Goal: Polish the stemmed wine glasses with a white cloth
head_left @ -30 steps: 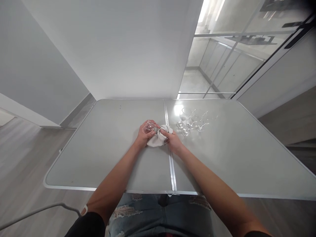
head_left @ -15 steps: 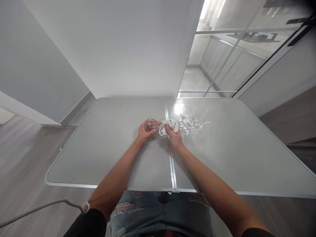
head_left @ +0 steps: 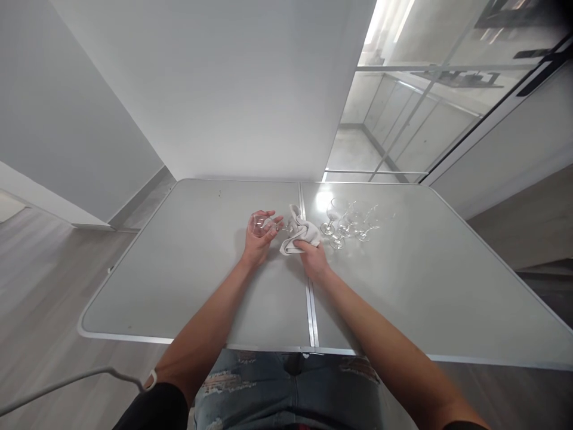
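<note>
Head view: we see the left hand [head_left: 258, 234] cradling a stemmed glass [head_left: 261, 223] by its bowl, fingers loosely curled around it with the tips spread. The glass lies on its side above the table [head_left: 188, 280], just left of the centre seam. We read its long axis as running across the table, stem toward the right edge, though the clear stem is faint. The right hand [head_left: 314, 258] is closed on a crumpled white cloth [head_left: 299, 234] at the seam. The cloth sits at the stem end; we cannot tell whether they touch. A cluster of upright glasses [head_left: 347, 222] stands just beyond the cloth, toward the right edge.
</note>
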A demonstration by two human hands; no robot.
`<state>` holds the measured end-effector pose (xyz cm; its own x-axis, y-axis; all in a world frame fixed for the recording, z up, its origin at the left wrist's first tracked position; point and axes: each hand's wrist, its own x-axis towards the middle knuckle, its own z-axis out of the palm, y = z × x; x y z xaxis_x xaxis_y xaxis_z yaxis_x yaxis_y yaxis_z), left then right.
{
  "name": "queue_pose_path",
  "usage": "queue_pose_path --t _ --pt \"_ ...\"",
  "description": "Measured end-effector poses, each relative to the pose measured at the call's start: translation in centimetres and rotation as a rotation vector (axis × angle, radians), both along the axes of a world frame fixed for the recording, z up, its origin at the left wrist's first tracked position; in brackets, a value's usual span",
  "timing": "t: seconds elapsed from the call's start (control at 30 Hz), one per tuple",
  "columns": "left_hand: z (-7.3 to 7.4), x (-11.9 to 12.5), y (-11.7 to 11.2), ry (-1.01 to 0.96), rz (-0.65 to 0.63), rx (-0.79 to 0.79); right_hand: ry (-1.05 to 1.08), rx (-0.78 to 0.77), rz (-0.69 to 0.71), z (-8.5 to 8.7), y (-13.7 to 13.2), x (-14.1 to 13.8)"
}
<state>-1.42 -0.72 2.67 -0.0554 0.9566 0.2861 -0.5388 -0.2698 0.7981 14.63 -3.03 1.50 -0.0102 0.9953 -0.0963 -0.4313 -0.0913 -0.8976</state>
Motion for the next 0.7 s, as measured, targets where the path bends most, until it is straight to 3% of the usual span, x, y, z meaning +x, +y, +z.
queue_pose_path --t 0.2,0.37,0.53,0.7 --pt "-0.1 0.1 0.3 -0.007 0.075 -0.004 0.032 -0.075 0.136 0.3 -0.3 0.0" --pt "-0.2 0.2 0.1 0.022 -0.010 -0.018 0.032 -0.043 0.101 0.0 -0.2 0.1" --pt "-0.2 -0.2 0.3 -0.024 0.016 -0.007 0.005 -0.105 0.246 0.0 -0.4 0.2" --pt "-0.1 -0.3 0.3 -0.016 0.001 -0.013 -0.012 -0.016 0.061 -1.0 0.0 0.2"
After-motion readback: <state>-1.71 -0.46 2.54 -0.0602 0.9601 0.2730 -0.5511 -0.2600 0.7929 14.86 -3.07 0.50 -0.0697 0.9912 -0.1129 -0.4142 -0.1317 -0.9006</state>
